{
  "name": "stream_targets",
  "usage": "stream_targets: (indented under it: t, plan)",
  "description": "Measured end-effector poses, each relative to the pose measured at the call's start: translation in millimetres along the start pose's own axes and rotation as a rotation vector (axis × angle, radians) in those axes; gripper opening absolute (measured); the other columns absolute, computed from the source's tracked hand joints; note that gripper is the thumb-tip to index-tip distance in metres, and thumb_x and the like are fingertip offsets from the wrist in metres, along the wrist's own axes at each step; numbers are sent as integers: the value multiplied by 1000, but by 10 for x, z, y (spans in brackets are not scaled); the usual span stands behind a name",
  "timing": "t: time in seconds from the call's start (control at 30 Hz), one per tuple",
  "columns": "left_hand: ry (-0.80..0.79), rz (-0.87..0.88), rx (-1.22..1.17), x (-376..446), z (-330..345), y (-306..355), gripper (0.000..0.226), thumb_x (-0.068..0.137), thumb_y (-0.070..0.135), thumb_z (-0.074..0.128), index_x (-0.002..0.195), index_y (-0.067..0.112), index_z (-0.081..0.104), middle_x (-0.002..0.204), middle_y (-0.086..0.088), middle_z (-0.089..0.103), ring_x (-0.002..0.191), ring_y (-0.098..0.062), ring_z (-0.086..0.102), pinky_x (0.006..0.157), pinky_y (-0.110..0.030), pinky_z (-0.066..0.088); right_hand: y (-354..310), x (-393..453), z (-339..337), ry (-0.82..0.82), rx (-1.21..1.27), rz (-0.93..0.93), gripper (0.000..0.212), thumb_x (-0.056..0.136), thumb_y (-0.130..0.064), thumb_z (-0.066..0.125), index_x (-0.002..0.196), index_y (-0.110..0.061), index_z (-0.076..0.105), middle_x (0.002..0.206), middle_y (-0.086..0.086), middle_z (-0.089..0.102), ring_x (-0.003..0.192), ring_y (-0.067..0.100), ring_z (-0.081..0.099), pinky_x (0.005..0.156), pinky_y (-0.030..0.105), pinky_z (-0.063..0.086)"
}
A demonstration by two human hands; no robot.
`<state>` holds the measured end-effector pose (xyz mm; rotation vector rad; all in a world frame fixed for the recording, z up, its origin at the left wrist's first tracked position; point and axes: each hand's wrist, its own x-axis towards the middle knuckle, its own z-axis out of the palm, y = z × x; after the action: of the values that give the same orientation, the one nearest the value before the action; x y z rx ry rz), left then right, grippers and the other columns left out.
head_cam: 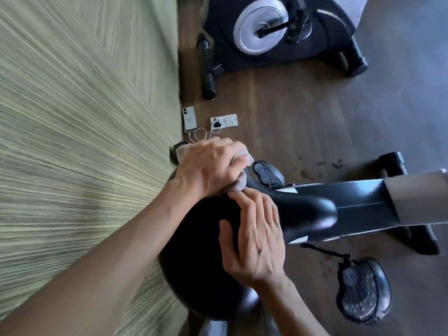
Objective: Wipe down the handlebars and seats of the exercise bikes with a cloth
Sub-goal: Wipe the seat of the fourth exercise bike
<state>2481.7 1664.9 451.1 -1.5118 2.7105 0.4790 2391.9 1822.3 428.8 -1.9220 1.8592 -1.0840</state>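
Left hand (208,169) grips cloth (238,184) at seat (303,212) edge.

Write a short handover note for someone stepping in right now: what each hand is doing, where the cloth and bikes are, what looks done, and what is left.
Left hand: grips the cloth, pressing it on the left side of the near bike's seat.
Right hand: rests flat on the seat, fingertips by the cloth.
Second bike: on the floor ahead, near the wall.
Done: seat wipe is under way; how much is clean cannot be told.
Left: finish this seat, then handlebars, which are out of view, and the second bike.
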Motion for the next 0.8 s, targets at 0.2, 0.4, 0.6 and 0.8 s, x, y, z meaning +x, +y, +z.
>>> stream_targets:
  t: [0.2,0.4,0.6,0.8]
  plan:
    - [4,208,34,-151,143,299,50,94,47,29,97,27,75,93,5,74,96,-19,65,89,-31,39,37,-45,-97,180,177,84,13,93,-16,50,101,-8,55,92,4,51,84,24,44,83,38,37]
    - [8,104,-29,-317,232,841,54,95,55,23,105,27,69,95,1,73,96,-26,64,83,-39,45,567,-321,-648,301,204,349,24,97,-13,46,115,-6,59,109,-1,56,100,19,49,90,34,40]
    - [45,-5,-65,-255,338,1338,51,98,55,26,105,26,68,94,0,75,90,-32,68,76,-40,50,1157,-475,-1065,80,387,467,41,93,-9,41,124,-18,67,120,-10,64,112,8,60,93,23,48]
    - [261,76,152,-346,657,1790,42,99,52,39,102,20,67,84,-2,66,79,-30,64,64,-38,40,1292,-426,-1164,19,375,431,41,83,-4,38,103,-17,72,106,-8,69,102,20,60,88,41,51]
